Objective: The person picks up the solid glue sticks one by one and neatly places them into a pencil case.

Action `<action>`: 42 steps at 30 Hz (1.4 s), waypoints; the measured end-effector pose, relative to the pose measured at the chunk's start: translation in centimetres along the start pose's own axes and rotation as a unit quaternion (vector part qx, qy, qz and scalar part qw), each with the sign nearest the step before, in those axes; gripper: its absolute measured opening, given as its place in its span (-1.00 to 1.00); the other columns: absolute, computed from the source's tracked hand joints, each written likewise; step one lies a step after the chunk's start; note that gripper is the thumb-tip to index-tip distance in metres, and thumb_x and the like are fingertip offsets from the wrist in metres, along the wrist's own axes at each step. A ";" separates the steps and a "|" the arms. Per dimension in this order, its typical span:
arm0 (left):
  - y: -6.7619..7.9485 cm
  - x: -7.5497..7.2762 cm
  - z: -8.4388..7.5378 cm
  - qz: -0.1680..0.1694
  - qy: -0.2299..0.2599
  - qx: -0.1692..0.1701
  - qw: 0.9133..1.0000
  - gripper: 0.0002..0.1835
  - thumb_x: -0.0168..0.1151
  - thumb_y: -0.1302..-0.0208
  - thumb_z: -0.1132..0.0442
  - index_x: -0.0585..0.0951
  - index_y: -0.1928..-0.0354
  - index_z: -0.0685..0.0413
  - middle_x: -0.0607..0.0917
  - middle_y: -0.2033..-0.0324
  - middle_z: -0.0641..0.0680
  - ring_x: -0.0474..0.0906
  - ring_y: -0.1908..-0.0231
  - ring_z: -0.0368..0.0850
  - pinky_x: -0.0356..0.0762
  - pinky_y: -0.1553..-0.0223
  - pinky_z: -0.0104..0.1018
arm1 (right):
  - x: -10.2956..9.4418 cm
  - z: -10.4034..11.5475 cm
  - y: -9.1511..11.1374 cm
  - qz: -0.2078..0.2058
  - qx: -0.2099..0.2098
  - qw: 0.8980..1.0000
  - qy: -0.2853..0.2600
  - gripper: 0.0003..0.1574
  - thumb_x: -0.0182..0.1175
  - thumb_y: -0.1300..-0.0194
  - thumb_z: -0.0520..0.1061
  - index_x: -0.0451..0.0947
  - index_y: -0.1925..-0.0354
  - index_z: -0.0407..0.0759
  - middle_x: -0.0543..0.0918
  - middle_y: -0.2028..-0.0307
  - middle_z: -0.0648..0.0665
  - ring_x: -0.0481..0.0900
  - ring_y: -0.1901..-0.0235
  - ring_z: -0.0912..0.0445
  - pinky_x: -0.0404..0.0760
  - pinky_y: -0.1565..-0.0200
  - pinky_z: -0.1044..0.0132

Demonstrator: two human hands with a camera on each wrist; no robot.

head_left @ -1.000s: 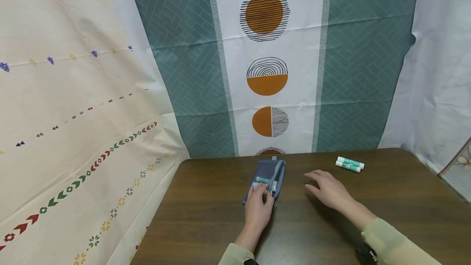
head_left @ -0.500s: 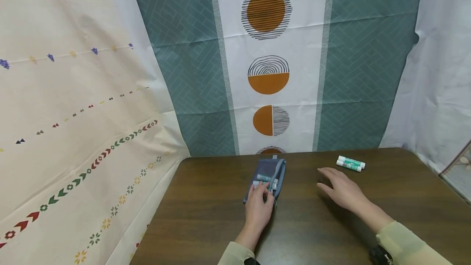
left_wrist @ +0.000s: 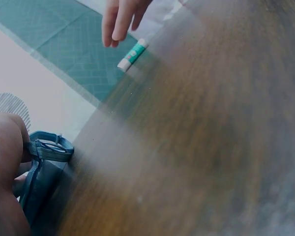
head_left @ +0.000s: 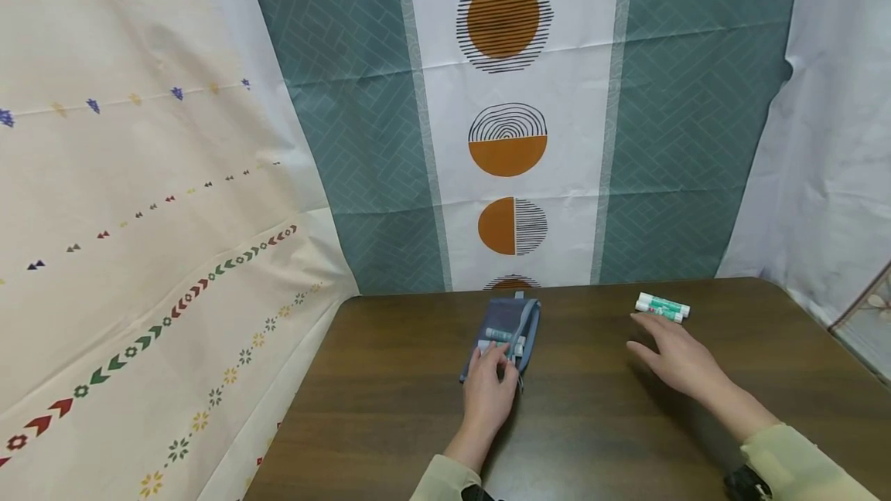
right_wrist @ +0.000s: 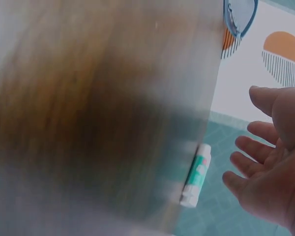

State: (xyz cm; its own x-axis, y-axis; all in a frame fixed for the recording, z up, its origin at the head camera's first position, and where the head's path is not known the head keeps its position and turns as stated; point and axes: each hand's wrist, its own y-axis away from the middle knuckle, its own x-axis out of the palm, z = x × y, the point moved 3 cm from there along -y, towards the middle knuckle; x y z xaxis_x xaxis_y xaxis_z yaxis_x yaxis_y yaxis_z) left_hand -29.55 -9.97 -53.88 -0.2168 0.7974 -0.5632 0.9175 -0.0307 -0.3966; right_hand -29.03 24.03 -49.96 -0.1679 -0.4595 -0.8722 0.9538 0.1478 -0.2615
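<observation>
A blue zippered pouch [head_left: 500,317] with a see-through front lies on the table, unzipped along its right side. Glue sticks [head_left: 503,336] show inside it. My left hand [head_left: 489,393] grips the pouch's near part, fingers and thumb at its opening; in the left wrist view the pouch's zippered edge [left_wrist: 49,152] gapes beside the fingers. Two white glue sticks with green labels [head_left: 661,304] lie side by side at the back right. Just short of them, my right hand [head_left: 678,354] hovers with relaxed, spread fingers and holds nothing; its fingers partly cover the nearer stick.
The dark wooden table [head_left: 390,424] ends at the back against a green and white patterned cloth [head_left: 525,253]. A cream patterned cloth [head_left: 174,253] hangs on the left, and white fabric [head_left: 828,176] on the right.
My right hand has moved right, away from the pouch and up to the two glue sticks on the table. The left hand and the pouch have stayed in place.
</observation>
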 end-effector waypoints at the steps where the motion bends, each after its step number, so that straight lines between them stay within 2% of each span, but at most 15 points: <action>1: 0.0 0.0 0.0 0.000 0.000 0.000 1.000 -0.78 0.26 -0.41 0.29 0.55 0.43 -0.11 0.77 -0.28 0.06 0.45 -0.51 0.35 0.38 -0.41 0.51 | -0.2 -0.2 0.0 0.000 0.002 1.000 0.001 -0.19 0.35 -0.57 0.03 0.41 -0.52 -0.42 0.38 -0.49 -0.62 0.35 -0.43 -0.59 0.44 -0.26 -0.58; 13: 0.0 0.0 0.0 0.001 -0.002 -0.002 1.000 -0.78 0.27 -0.41 0.30 0.56 0.43 -0.11 0.77 -0.28 0.06 0.45 -0.51 0.35 0.38 -0.42 0.50 | -1.5 -3.2 0.3 -0.009 0.021 1.000 0.015 -0.17 0.33 -0.59 0.06 0.37 -0.53 -0.42 0.38 -0.46 -0.64 0.32 -0.42 -0.63 0.44 -0.21 -0.62; 23: -0.1 0.2 0.1 0.000 -0.005 -0.004 1.000 -0.80 0.27 -0.41 0.29 0.58 0.42 -0.11 0.78 -0.28 0.07 0.43 -0.49 0.43 0.39 -0.39 0.53 | -2.2 -5.5 0.1 -0.015 0.035 0.999 0.023 -0.15 0.29 -0.62 0.06 0.34 -0.50 -0.54 0.34 -0.44 -0.69 0.33 -0.38 -0.65 0.43 -0.20 -0.63; 29: -0.1 0.2 0.2 0.000 -0.005 0.000 1.000 -0.79 0.27 -0.41 0.30 0.58 0.42 -0.10 0.78 -0.28 0.07 0.46 -0.49 0.39 0.39 -0.40 0.52 | -2.2 -6.8 0.1 -0.017 0.040 0.999 0.025 -0.17 0.29 -0.61 0.04 0.35 -0.47 -0.56 0.35 -0.41 -0.72 0.34 -0.35 -0.67 0.43 -0.18 -0.64; 35: -0.2 0.2 0.1 -0.006 -0.008 0.009 1.000 -0.78 0.26 -0.41 0.32 0.55 0.43 -0.07 0.79 -0.25 0.05 0.53 -0.47 0.25 0.39 -0.46 0.41 | -2.3 -7.9 -0.1 -0.010 0.041 0.999 0.023 -0.17 0.29 -0.61 0.03 0.36 -0.43 -0.62 0.37 -0.38 -0.75 0.34 -0.34 -0.68 0.42 -0.19 -0.63; 42: -0.1 0.2 0.1 -0.012 -0.013 0.007 1.000 -0.77 0.24 -0.40 0.32 0.53 0.44 -0.09 0.80 -0.24 0.03 0.52 -0.46 0.30 0.42 -0.42 0.43 | -2.4 -8.7 -0.5 0.001 0.047 0.999 0.019 -0.17 0.26 -0.64 0.03 0.34 -0.43 -0.66 0.34 -0.38 -0.76 0.31 -0.35 -0.68 0.40 -0.21 -0.63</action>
State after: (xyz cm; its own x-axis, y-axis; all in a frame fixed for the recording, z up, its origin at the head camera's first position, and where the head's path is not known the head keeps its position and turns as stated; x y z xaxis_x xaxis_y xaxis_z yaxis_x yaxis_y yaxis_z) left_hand -29.74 -9.88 -54.01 -0.2478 0.7819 -0.5721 0.9074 -0.0194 -0.4197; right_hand -31.26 32.63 -51.32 -0.1734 -0.4263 -0.8878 0.9730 0.0652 -0.2213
